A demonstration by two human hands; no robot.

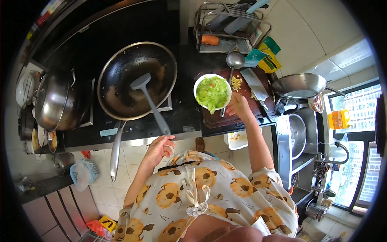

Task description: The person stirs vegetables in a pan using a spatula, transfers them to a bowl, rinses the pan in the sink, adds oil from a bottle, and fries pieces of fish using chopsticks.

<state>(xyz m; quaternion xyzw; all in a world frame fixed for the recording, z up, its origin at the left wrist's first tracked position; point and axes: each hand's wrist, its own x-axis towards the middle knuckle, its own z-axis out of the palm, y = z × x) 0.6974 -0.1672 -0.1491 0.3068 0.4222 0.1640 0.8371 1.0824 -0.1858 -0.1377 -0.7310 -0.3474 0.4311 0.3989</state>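
My right hand point(240, 106) grips the right side of a white bowl point(228, 101), its fingers partly behind the rim. Chopped green vegetable point(212, 91) heaps up in the bowl, and a piece hangs over the near edge. My left hand point(157, 150) is in front of the hob edge, fingers apart, just below the handle end of a grey spatula point(152, 104). Whether a fingertip touches that handle cannot be told. The spatula's blade rests inside a dark wok point(121, 72), whose metal handle points towards me.
Beside the bowl, a ladle point(235, 60), minced garlic point(236, 83) and a cleaver point(254, 84) lie on a brown cutting board point(216, 119). A knife rack point(232, 27) stands behind. Left is a lidded steel pot point(56, 99); right, a steel pan point(299, 86) and a sink basin point(297, 136).
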